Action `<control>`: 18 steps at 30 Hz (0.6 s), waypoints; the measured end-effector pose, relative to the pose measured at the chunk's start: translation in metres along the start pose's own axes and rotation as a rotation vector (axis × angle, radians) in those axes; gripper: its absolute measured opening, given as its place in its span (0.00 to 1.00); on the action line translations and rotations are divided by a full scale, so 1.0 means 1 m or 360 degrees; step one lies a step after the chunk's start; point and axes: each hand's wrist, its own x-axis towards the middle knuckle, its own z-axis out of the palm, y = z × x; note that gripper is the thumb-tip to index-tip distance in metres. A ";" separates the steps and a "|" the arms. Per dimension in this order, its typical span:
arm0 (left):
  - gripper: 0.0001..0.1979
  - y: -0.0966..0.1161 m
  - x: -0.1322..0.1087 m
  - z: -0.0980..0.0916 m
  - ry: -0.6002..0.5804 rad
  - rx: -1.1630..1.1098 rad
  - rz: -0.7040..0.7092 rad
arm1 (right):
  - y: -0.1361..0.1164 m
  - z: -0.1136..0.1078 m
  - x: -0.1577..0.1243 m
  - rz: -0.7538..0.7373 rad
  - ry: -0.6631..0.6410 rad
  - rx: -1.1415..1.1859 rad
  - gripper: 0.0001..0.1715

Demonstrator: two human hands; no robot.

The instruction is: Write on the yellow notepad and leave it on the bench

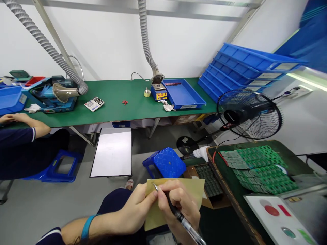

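My left hand [136, 209] grips the left edge of a yellowish card [190, 190] held low in front of me. My right hand [180, 202] is closed around a black pen [178, 214], with its tip resting on the card's upper left corner. A blue wristband [88, 226] is on my left forearm. Both hands sit over my lap, above the grey floor.
A blue stool [166, 163] and a white board [112, 151] stand on the floor ahead. The green bench [114, 109] carries a calculator [94, 103] and a blue tray [182, 93]. A black fan [249, 114] and a table of green parts [258, 166] stand right. Another person's arm [22, 122] rests far left.
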 end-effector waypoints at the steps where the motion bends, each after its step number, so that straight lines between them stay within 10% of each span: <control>1: 0.25 -0.001 0.000 0.000 0.0020 -0.0009 -0.0021 | 0.000 0.000 0.000 0.0003 0.0015 0.0006 0.19; 10: 0.24 -0.009 0.000 -0.004 0.0012 -0.0425 -0.0170 | -0.001 -0.004 -0.004 0.0273 0.0098 0.0302 0.19; 18: 0.22 -0.020 -0.005 -0.025 0.0153 -0.0735 -0.0272 | -0.010 -0.055 0.009 0.0644 0.0088 0.0930 0.12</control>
